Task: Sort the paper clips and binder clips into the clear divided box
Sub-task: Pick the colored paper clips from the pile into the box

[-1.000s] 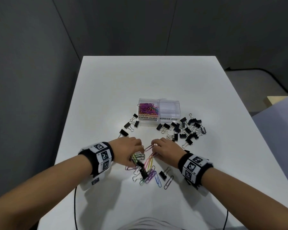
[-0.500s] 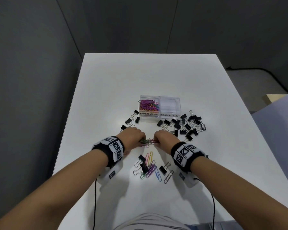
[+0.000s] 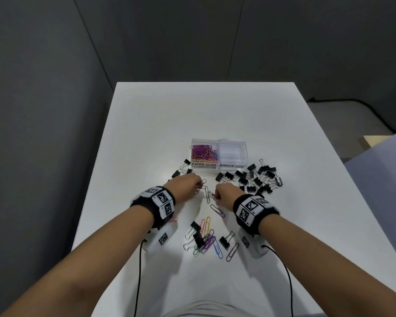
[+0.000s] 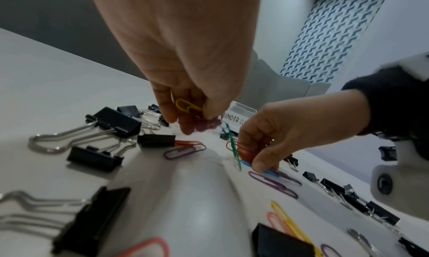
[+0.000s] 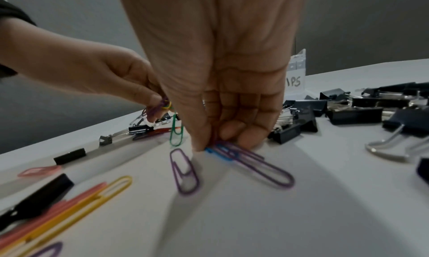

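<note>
**Both hands pinching paper clips near the box**

The left hand point(image 3: 188, 186) holds a small bunch of paper clips in a tight fingertip grip: a yellow clip point(image 4: 188, 106) and purple ones show between thumb and fingers in the left wrist view, and a green clip point(image 5: 176, 132) hangs from the bunch toward the bench point(image 3: 146, 133). The right hand point(image 3: 226, 194) has its grip narrow too, thumb and fingers pinched on a cluster of purple, blue and red clips point(image 5: 230, 150) whose lower ends touch the bench. The hands are near each other, not touching.

Just beyond them stands the clear box point(image 3: 220, 154), two compartments side by side. The left one, labelled PAPER CLIPS, holds a heap of coloured clips point(image 3: 204, 153); the right one, labelled BINDER CLIPS, shows no clips.

Black binder clips point(image 3: 256, 177) lie scattered right of the box front, with a few more point(image 3: 183, 168) to its left. Nearer the person, a mixed pile point(image 3: 206, 239) of paper clips and binder clips lies between the forearms.
</note>
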`<action>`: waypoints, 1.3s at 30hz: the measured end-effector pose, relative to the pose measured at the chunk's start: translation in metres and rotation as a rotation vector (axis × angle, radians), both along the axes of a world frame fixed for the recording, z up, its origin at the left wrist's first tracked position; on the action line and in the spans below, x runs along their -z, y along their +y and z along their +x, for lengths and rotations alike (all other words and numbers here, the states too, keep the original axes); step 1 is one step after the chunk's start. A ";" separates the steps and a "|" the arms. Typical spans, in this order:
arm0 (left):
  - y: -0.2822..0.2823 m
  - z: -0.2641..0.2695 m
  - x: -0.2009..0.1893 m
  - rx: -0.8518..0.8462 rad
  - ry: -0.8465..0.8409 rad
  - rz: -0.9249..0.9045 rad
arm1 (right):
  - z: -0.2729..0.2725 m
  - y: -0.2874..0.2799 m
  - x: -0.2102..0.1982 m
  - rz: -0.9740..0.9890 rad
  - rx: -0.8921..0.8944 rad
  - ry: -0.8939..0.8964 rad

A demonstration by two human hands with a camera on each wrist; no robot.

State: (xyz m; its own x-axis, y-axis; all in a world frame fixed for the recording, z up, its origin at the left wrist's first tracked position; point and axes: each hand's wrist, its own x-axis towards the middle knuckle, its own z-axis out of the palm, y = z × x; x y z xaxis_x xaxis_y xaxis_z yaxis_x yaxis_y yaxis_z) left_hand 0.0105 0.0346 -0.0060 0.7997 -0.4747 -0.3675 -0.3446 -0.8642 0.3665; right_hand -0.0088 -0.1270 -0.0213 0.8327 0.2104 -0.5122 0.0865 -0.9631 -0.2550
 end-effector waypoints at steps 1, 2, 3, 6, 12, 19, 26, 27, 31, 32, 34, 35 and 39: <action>-0.001 0.000 0.000 -0.032 0.018 -0.013 | 0.001 0.000 0.000 -0.006 -0.004 0.005; -0.002 0.000 -0.001 -0.066 0.035 -0.028 | 0.001 0.000 0.000 -0.013 -0.010 0.008; -0.003 -0.001 -0.002 -0.092 0.048 -0.041 | 0.001 0.000 -0.001 -0.021 -0.015 0.009; -0.002 -0.002 -0.001 -0.124 0.021 -0.056 | 0.000 -0.004 0.000 -0.010 -0.001 -0.032; 0.001 0.000 0.000 -0.160 -0.105 0.045 | -0.002 -0.016 -0.008 0.096 0.093 -0.091; 0.016 0.001 0.006 -0.076 -0.025 0.034 | 0.001 -0.029 -0.012 0.121 0.189 -0.044; 0.017 0.003 0.002 -0.183 0.142 -0.082 | -0.005 -0.033 -0.012 0.055 0.091 -0.052; 0.017 0.003 0.000 -0.201 0.153 -0.086 | -0.005 -0.034 -0.013 0.070 0.101 -0.058; 0.017 0.001 -0.006 -0.261 0.052 -0.024 | -0.008 -0.038 -0.016 0.178 0.138 -0.111; 0.017 0.001 -0.005 -0.259 0.017 0.007 | -0.009 -0.039 -0.018 0.195 0.136 -0.118; 0.016 0.001 -0.004 -0.247 -0.028 0.049 | -0.015 -0.040 -0.020 0.227 0.129 -0.099; 0.015 0.000 -0.003 -0.237 -0.037 0.067 | -0.018 -0.040 -0.021 0.216 0.120 -0.081; 0.013 0.002 -0.005 -0.211 -0.079 0.109 | -0.028 -0.041 -0.020 -0.042 -0.013 -0.017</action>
